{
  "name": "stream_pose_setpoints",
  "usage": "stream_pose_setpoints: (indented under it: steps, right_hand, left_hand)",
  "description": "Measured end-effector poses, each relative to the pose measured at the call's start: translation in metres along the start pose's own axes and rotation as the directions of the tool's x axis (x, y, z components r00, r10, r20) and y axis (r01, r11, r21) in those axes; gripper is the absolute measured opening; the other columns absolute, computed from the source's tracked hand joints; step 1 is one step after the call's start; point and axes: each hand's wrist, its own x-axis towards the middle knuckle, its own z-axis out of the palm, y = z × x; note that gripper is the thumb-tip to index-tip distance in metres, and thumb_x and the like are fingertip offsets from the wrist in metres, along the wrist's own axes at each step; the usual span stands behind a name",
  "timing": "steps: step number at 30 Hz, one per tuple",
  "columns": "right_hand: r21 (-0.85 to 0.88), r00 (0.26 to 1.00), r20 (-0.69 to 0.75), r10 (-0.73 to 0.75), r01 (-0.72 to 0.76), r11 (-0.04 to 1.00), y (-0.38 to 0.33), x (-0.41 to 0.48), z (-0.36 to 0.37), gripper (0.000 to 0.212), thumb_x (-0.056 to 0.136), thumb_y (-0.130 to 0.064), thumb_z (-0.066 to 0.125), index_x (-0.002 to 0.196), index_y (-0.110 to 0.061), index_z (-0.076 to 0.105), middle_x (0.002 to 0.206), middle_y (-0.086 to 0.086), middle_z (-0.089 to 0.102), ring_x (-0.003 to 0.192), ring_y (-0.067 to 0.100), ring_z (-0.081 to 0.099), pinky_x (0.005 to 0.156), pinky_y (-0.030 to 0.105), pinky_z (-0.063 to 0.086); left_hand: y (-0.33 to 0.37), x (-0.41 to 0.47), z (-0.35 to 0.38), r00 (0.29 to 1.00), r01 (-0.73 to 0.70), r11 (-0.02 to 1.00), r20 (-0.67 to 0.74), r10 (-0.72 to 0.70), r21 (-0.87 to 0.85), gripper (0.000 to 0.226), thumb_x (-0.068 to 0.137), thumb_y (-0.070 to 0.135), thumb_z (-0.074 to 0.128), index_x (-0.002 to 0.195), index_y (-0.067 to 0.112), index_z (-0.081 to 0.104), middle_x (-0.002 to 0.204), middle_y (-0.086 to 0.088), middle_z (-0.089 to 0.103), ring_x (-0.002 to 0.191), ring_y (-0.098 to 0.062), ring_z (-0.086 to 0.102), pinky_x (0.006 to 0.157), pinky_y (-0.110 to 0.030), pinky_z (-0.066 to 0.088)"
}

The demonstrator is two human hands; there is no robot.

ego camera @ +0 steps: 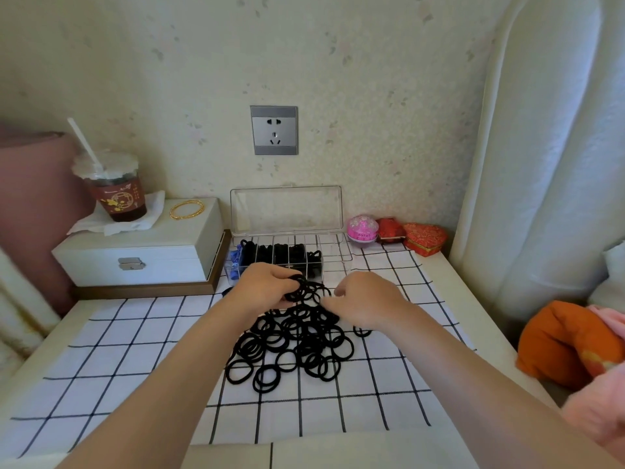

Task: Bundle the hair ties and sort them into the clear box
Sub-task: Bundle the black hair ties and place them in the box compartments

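Observation:
A heap of loose black hair ties [297,346] lies on the checked cloth [135,350] in the middle of the table. My left hand [262,287] grips a bunch of black hair ties [304,291] lifted just above the heap's far edge. My right hand [363,299] hovers close beside that bunch with fingers curled; what it holds, if anything, I cannot make out. Behind the hands stands the clear box [333,253] with its lid raised. Its left compartments hold black ties and blue clips, its right compartments show nothing inside.
A white jewellery case [135,252] at the back left carries a drink cup with a straw [113,187] and a gold bangle [187,208]. Small pink and red trinket boxes [395,231] sit at the back right. Curtain and orange cushion [558,343] flank the right edge.

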Motion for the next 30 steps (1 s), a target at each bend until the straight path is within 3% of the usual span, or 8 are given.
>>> stream_pose_setpoints:
  steps: [2, 6, 10, 15, 19, 22, 26, 30]
  right_hand:
    - [-0.049, 0.998, 0.052, 0.032, -0.029, 0.998, -0.003, 0.0, 0.009, 0.042, 0.08, -0.056, 0.058, 0.077, -0.016, 0.07, 0.072, -0.002, 0.067, 0.075, 0.019, 0.066, 0.061, 0.027, 0.046]
    - [-0.083, 0.999, 0.037, 0.021, -0.018, 0.996, -0.007, 0.008, 0.016, 0.02, 0.08, -0.034, 0.065, 0.082, -0.015, 0.072, 0.072, -0.001, 0.064, 0.074, 0.021, 0.065, 0.053, 0.024, 0.04]
    - [-0.004, 0.987, 0.157, 0.031, -0.031, 1.0, -0.008, 0.017, 0.014, 0.018, 0.081, -0.022, 0.068, 0.09, -0.007, 0.073, 0.075, 0.004, 0.064, 0.075, 0.024, 0.066, 0.063, 0.031, 0.052]
    - [0.182, 0.979, 0.205, -0.02, -0.018, 0.983, -0.011, 0.018, -0.003, 0.009, 0.08, -0.019, 0.074, 0.085, -0.012, 0.073, 0.077, 0.009, 0.07, 0.07, 0.02, 0.065, 0.064, 0.028, 0.052]
    - [0.52, 0.982, 0.186, -0.027, -0.075, 0.851, -0.018, 0.01, -0.02, 0.008, 0.082, -0.01, 0.077, 0.089, -0.01, 0.072, 0.075, 0.01, 0.07, 0.058, 0.015, 0.064, 0.053, 0.026, 0.054]
    - [0.691, 0.984, 0.175, -0.035, -0.097, 0.717, -0.024, 0.002, -0.029, 0.009, 0.084, -0.004, 0.075, 0.092, -0.007, 0.072, 0.075, 0.01, 0.071, 0.06, 0.017, 0.066, 0.059, 0.028, 0.058]
    - [0.803, 0.982, 0.183, -0.04, -0.126, 0.582, -0.029, -0.003, -0.026, 0.005, 0.087, 0.0, 0.071, 0.09, -0.004, 0.069, 0.064, 0.009, 0.07, 0.054, 0.015, 0.065, 0.059, 0.028, 0.06]
    - [0.803, 0.99, 0.133, 0.034, -0.128, 0.581, -0.029, -0.001, -0.019, 0.008, 0.085, 0.001, 0.072, 0.093, -0.001, 0.07, 0.069, 0.014, 0.071, 0.055, 0.016, 0.067, 0.059, 0.03, 0.061]
  left_hand:
    - [-0.003, -0.001, -0.002, 1.0, -0.011, 1.0, 0.015, 0.011, 0.019, 0.024, 0.092, 0.004, 0.063, 0.112, 0.013, 0.072, 0.104, -0.003, 0.07, 0.09, -0.012, 0.069, 0.071, -0.021, 0.06]
    - [-0.009, -0.002, -0.006, 0.999, -0.032, 0.998, 0.038, 0.03, 0.054, 0.025, 0.091, 0.007, 0.064, 0.114, 0.016, 0.072, 0.104, 0.002, 0.071, 0.093, -0.01, 0.069, 0.079, -0.024, 0.06]
    - [-0.014, 0.0, -0.011, 0.999, -0.031, 0.997, 0.046, 0.028, 0.069, 0.025, 0.091, 0.008, 0.064, 0.113, 0.018, 0.073, 0.108, 0.001, 0.071, 0.094, -0.01, 0.07, 0.082, -0.028, 0.06]
    - [-0.013, -0.002, -0.013, 0.998, -0.049, 0.998, 0.031, 0.048, 0.038, 0.028, 0.092, 0.007, 0.063, 0.117, 0.017, 0.071, 0.102, 0.003, 0.071, 0.088, -0.008, 0.07, 0.075, -0.023, 0.06]
    - [-0.013, -0.002, -0.01, 0.996, -0.079, 0.994, -0.021, 0.081, 0.071, 0.032, 0.089, 0.009, 0.068, 0.118, 0.022, 0.068, 0.105, -0.006, 0.064, 0.089, -0.016, 0.069, 0.072, -0.025, 0.061]
    - [-0.009, -0.007, -0.005, 0.997, -0.074, 0.997, 0.009, 0.074, -0.024, 0.021, 0.089, 0.008, 0.069, 0.105, 0.02, 0.073, 0.099, -0.008, 0.069, 0.088, -0.016, 0.07, 0.067, -0.02, 0.059]
    - [-0.003, -0.013, -0.001, 0.992, -0.001, 0.98, 0.126, 0.027, -0.198, 0.019, 0.089, 0.016, 0.07, 0.108, 0.015, 0.076, 0.101, -0.007, 0.075, 0.093, -0.017, 0.071, 0.073, -0.023, 0.059]
    - [0.002, -0.016, 0.0, 0.96, 0.119, 0.914, 0.281, -0.006, -0.387, 0.024, 0.098, 0.021, 0.057, 0.106, 0.006, 0.073, 0.095, -0.01, 0.074, 0.093, -0.02, 0.071, 0.081, -0.03, 0.058]
